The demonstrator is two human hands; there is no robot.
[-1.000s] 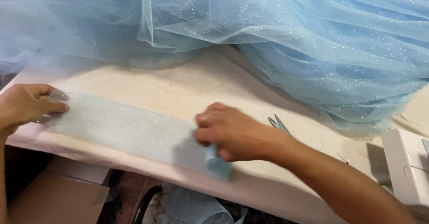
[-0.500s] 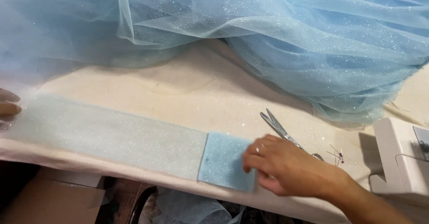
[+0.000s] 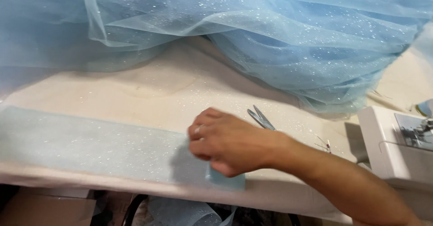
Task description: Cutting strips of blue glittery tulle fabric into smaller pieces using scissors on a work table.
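Hands: only the right hand [image 3: 230,147] shows, fingers curled and pressing on the folded end of the pale blue glitter strip [image 3: 90,147] along the tabletop [image 3: 149,91] front edge; it has slid left over the fold since half a second ago; the left hand has left view; scissors [image 3: 261,118] lie just behind.

A pale blue strip of glitter-flecked fabric [image 3: 90,147] is seen laid along a cream-coloured table [image 3: 149,88], itself dusted with silver specks. A denser light blue folded end [image 3: 225,178] is partly covered by the right hand [image 3: 230,145], on which a silver-toned ring is worn. Sheer sky-blue tulle [image 3: 279,32], scattered with white sparkles, is heaped behind. Grey metal scissors [image 3: 261,118] and a white sewing machine [image 3: 392,149] are also shown
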